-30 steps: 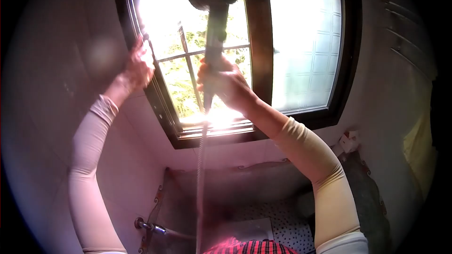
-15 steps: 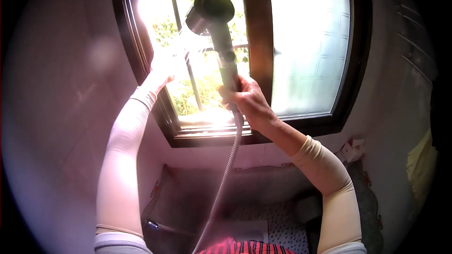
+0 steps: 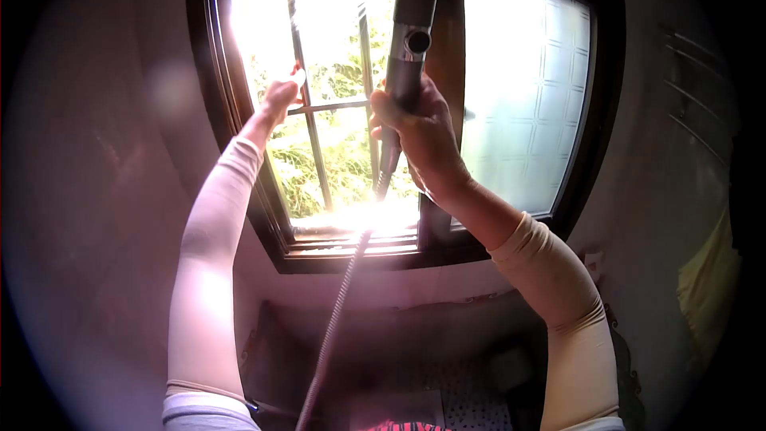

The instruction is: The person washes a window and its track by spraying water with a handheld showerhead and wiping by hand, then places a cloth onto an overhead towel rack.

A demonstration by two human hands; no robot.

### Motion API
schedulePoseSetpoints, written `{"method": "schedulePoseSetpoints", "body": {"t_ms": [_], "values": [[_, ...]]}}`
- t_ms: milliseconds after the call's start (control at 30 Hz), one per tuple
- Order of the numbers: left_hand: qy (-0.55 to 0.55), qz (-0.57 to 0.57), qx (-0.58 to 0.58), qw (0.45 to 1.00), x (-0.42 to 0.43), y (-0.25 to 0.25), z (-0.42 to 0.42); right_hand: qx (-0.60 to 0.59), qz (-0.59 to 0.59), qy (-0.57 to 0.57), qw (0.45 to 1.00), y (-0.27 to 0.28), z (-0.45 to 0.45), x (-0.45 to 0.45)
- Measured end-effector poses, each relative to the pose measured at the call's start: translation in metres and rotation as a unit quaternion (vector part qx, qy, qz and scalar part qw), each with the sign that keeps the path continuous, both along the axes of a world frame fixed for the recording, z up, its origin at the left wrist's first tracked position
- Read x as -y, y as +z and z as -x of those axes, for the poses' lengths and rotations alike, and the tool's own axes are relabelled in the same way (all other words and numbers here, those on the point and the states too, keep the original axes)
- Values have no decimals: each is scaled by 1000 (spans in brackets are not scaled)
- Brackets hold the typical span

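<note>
My right hand [image 3: 419, 128] is wrapped round the dark handle of a shower head [image 3: 405, 72], held upright in front of the window's middle post. The top of the shower head runs out at the upper edge of the view. From the handle's lower end a ribbed hose [image 3: 333, 323] hangs down. My left hand [image 3: 285, 94] is raised at the window bars [image 3: 317, 152], its fingers closed; glare hides what they hold, if anything.
A dark window frame [image 3: 223, 72] surrounds the bright opening and a frosted pane [image 3: 523, 104]. Metal rails [image 3: 696, 96] and a yellow cloth [image 3: 706, 287] are on the right wall. Below lies a dim basin area with a dotted mat [image 3: 471, 399].
My left hand has moved right from the frame's left side to the bars. My right hand has carried the shower head right, and its top has risen since half a second ago.
</note>
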State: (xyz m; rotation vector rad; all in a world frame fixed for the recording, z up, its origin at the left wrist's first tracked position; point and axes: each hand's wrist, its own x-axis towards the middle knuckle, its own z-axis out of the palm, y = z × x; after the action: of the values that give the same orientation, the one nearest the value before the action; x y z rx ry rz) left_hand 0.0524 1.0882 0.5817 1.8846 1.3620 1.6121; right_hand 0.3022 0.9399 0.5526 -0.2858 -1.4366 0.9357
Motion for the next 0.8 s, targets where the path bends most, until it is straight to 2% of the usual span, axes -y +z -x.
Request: {"method": "schedulePoseSetpoints", "body": {"t_ms": [67, 167, 233, 333, 367, 433, 500, 533, 567, 600, 633, 667, 700, 767, 800], "values": [[-24, -38, 67, 997, -16, 40, 3, 10, -18, -21, 1000, 6, 0, -5], [-50, -74, 2, 996, -62, 111, 23, 80, 8, -93, 992, 7, -15, -5], [-56, -141, 89, 984, -86, 154, 20, 87, 27, -76, 993, 1, -24, -6], [-24, -141, 115, 983, -85, 184, 11, 96, 19, -51, 994, -4, -33, -14], [-14, -152, 94, 984, -82, 173, 9, 99, 21, -54, 993, -5, -34, -15], [-80, -121, 108, 983, -100, 154, 24, 100, 31, -59, 993, -11, -36, -18], [-30, -85, 96, 991, -71, 128, 7, 104, 31, -59, 992, -12, -38, -19], [-54, -75, 85, 992, -67, 107, 7, 109, 34, -54, 992, -13, -39, -20], [7, 4, 17, 1000, -51, 89, 1, 95, 16, -42, 994, -13, -37, -22], [22, 36, -52, 998, -64, 64, 13, 79, -3, -31, 996, -13, -33, -26], [-49, 95, -55, 993, -47, 47, 13, 62, -21, -20, 998, -10, -29, -30], [-19, 167, 0, 986, -22, 30, 4, 73, -44, -37, 996, -3, -24, -33], [33, 134, -189, 972, -47, 7, 30, 65, -45, -72, 994, 6, -14, -32], [-68, 152, -158, 973, -14, 5, 28, 66, -71, -90, 991, 23, 2, -44], [-14, 184, -120, 976, 4, 17, 20, 56, -100, -78, 990, 30, 11, -51]]}}
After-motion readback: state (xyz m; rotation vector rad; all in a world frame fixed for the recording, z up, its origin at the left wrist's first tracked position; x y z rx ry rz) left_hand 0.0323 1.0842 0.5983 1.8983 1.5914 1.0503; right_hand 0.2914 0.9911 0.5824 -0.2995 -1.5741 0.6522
